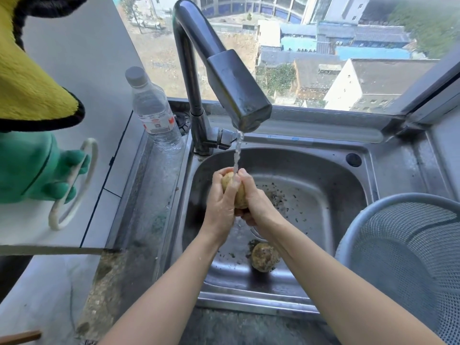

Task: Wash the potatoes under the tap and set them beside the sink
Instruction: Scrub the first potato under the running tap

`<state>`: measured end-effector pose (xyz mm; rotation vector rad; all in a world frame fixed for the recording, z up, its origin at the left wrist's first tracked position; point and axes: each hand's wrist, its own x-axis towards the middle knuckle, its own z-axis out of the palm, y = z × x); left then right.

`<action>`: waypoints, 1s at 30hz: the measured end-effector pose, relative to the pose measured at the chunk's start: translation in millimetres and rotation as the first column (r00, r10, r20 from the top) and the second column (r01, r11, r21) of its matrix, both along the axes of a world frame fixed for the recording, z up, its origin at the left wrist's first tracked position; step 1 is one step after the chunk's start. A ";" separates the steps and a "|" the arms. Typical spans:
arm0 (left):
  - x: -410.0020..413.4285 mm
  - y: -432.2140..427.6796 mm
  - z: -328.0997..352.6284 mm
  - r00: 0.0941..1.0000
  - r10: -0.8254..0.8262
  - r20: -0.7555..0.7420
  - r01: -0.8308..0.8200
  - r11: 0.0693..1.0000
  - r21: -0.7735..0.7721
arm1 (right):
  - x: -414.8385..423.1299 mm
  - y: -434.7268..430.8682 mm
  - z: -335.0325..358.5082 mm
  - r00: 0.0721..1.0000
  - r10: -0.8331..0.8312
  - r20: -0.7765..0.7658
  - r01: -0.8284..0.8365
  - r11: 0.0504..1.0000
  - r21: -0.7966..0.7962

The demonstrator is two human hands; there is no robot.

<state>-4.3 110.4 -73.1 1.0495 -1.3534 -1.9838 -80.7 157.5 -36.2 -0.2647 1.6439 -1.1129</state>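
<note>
A pale yellow potato [239,195] is clasped between my left hand [220,199] and my right hand [256,202] over the steel sink [331,185]. Water runs from the dark tap [236,95] straight onto the potato and my fingers. Both hands wrap around it, so only its top and middle show. A second potato [264,256], still brown with dirt, lies on the sink floor near the front, below my right forearm. Dark bits of dirt are scattered over the sink floor.
A grey mesh colander [408,247] stands on the counter right of the sink. A clear plastic bottle [155,113] stands at the sink's back left corner. Green rubber gloves [37,168] and a yellow cloth [32,88] hang at the left. A window lies behind the tap.
</note>
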 end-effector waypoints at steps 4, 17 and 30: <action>-13.0 -0.7 6.7 0.966 0.176 0.187 -0.192 0.979 0.072 | 6.3 4.1 -9.6 1.000 0.017 -0.021 -0.016 0.997 0.071; -2.3 6.5 -0.2 0.983 0.137 0.125 -0.122 0.986 -0.116 | -6.6 1.0 -15.4 0.970 0.045 0.241 -0.103 0.967 0.235; -1.8 -9.6 1.9 0.988 0.132 0.083 -0.147 0.966 0.213 | -14.6 2.5 -14.1 0.911 0.107 0.399 -0.204 0.957 0.208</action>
